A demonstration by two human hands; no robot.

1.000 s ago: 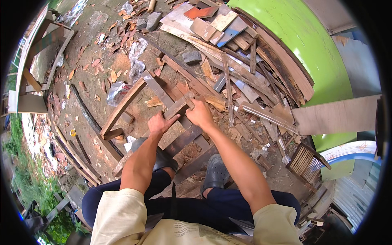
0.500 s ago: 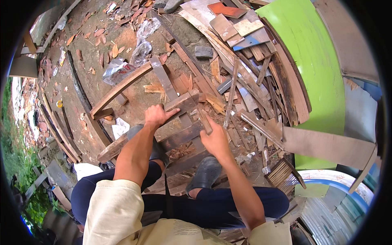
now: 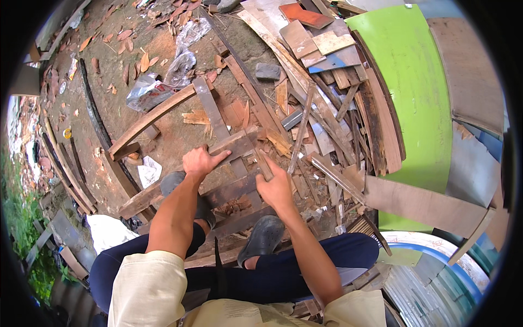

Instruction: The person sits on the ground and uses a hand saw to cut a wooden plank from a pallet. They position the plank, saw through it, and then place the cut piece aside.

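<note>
Wooden beam (image 3: 237,144): lay across a dark board (image 3: 211,109), low over the ground (image 3: 163,52) | left hand (image 3: 201,162): grasped its top, apparently to steady it | right hand (image 3: 275,188): wrapped around a short wooden piece (image 3: 263,164) by the beam's right end, seemingly for control

We note rough, matt wood in the beam (image 3: 238,144), a glossy, smooth green panel (image 3: 417,103), crinkled, shiny plastic film (image 3: 181,66), a matt dark clog (image 3: 265,235) and ribbed, metal-looking sheeting (image 3: 417,283).
</note>
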